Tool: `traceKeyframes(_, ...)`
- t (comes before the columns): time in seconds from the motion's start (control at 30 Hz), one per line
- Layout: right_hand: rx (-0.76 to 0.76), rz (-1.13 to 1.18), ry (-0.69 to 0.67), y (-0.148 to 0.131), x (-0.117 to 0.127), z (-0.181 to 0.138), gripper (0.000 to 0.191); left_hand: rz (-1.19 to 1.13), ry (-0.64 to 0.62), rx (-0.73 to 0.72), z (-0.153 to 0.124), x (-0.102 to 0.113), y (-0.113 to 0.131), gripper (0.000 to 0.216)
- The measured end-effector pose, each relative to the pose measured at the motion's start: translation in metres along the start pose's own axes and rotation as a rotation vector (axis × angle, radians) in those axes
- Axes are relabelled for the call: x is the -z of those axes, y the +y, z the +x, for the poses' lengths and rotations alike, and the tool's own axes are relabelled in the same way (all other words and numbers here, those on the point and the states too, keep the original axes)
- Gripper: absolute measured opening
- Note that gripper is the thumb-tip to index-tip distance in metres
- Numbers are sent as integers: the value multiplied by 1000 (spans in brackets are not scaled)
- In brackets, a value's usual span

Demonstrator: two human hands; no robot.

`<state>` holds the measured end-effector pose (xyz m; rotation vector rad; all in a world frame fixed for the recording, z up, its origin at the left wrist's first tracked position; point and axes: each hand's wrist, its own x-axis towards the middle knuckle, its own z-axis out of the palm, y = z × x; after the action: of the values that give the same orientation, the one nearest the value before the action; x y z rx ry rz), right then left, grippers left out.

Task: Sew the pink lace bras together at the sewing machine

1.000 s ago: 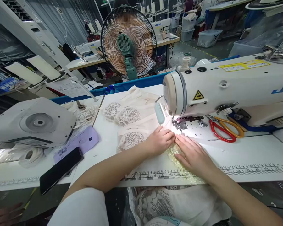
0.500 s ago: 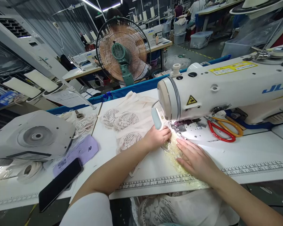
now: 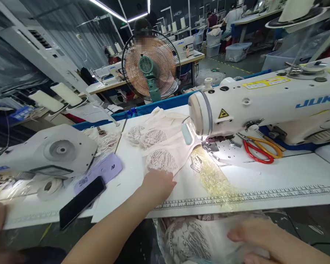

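Right hand (image 3: 253, 238) low, below the table edge, blurred, lying on white lace fabric (image 3: 192, 238) in the lap; grasp cannot be told. Left hand (image 3: 157, 185) palm down on table (image 3: 291, 176), fingers loose, tips touching nearest cream lace piece (image 3: 162, 159), nothing clasped. Yellow lace strip (image 3: 213, 178) lies untouched, far end under sewing machine (image 3: 264, 106). Scissors (image 3: 257, 148) beside. Fan (image 3: 151, 66) behind
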<state>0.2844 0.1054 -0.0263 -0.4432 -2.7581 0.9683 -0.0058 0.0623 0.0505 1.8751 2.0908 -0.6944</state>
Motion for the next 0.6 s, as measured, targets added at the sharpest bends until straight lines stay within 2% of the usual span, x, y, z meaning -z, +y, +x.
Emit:
traceKeyframes(0.07,-18,-152,-15,4,-12,-19,32,-30,42,60,1,-11,-8,30)
traceKeyframes(0.17,-11,-358,95,20,-38,-32,40,-57,156,121,14,-27,-20,39)
traceKeyframes(0.27,1,-394,181,31,-59,-35,42,-121,276,171,20,-46,-25,51)
traceKeyframes(0.33,-29,-334,180,30,-62,-35,37,-192,386,170,12,-60,-23,52)
traceKeyframes(0.4,-50,-218,114,23,-57,-34,26,-311,516,77,-7,-73,-15,49)
traceKeyframes(0.47,-55,-69,24,11,-45,-31,21,-490,597,-108,-31,-88,-3,43)
traceKeyframes(0.53,-55,65,-50,-5,-31,-27,25,-678,592,-309,-55,-102,11,39)
traceKeyframes(0.6,-56,126,-80,-19,-20,-26,23,-820,530,-432,-73,-117,25,40)
